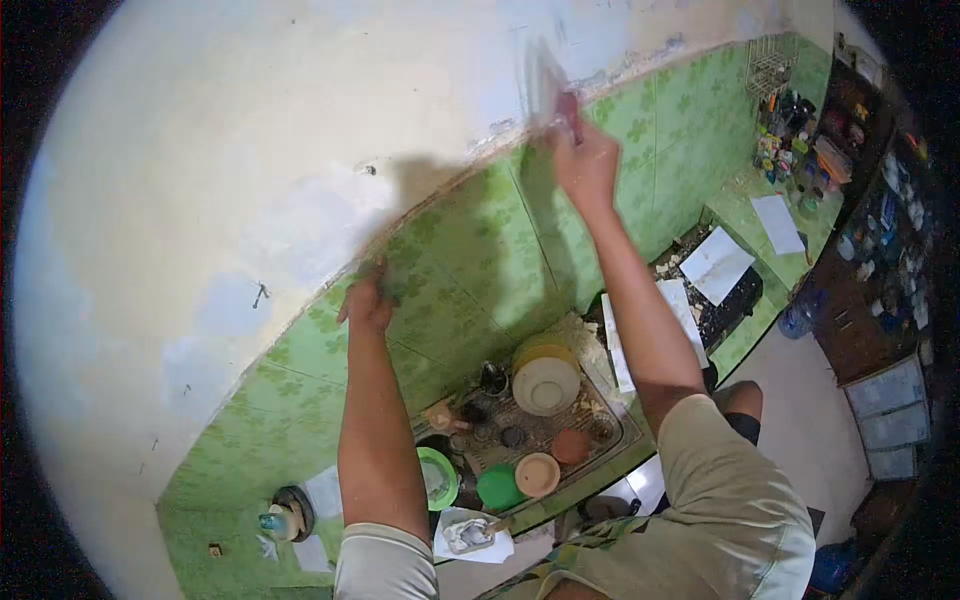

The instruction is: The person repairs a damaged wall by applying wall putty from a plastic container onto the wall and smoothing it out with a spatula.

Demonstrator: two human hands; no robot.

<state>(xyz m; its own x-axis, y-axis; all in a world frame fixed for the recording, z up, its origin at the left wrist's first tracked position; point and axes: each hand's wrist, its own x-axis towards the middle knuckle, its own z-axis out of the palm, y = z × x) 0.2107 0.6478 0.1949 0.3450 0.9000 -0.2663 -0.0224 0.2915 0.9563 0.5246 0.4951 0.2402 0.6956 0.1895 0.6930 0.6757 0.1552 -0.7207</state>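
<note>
My right hand (pixel 588 165) is closed round the dark red handle of a scraper (pixel 566 112) at the top edge of the green tiles. Motion smears its pale blade, so its exact shape and whether it touches the wall cannot be told. My left hand (pixel 368 300) rests on the green tiled wall (pixel 450 235), fingers apart and holding nothing, just below the tile edge. Above the tiles, the cream plaster wall (pixel 240 150) shows whitish patches and a rough, chipped strip along the border.
Below lies a sink drainboard (pixel 490 450) with stacked plates (pixel 546 385), bowls and crumbled debris. A tub of white paste (pixel 468 535) sits on paper at the counter's front. Paper sheets (pixel 717 265) cover part of the dark counter. A wire rack (pixel 770 65) hangs at the far right.
</note>
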